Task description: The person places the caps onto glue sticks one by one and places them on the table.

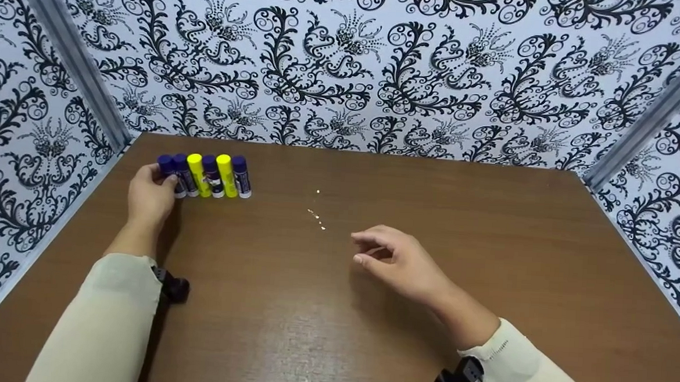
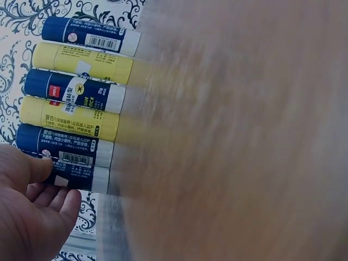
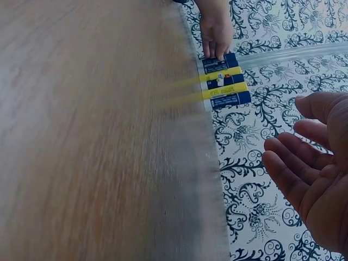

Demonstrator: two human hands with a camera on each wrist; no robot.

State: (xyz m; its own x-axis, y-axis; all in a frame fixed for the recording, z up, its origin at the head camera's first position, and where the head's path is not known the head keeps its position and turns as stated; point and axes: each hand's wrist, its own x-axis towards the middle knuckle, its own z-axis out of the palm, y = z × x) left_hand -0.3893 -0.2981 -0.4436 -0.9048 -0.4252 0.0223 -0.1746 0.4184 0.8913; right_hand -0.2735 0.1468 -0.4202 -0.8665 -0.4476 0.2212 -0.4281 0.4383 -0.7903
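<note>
Several glue sticks stand upright in a tight row at the table's back left, blue ones with white bases mixed with two yellow ones [image 1: 227,173]. At the row's left end, my left hand [image 1: 150,198] holds the outermost blue glue stick [image 2: 81,178] between thumb and fingers. The left wrist view shows the thumb [image 2: 39,168] across its side, with the fingertips partly hidden behind it. My right hand [image 1: 406,267] hovers over the middle right of the table, fingers loosely bent and apart from everything. In the right wrist view its palm and fingers [image 3: 293,157] hold nothing.
Small white crumbs [image 1: 317,216] are scattered on the brown table [image 1: 289,270] between the hands. Patterned wall panels [image 1: 346,69] close off the back and both sides, joined by grey corner strips [image 1: 73,55]. The row stands close to the left corner.
</note>
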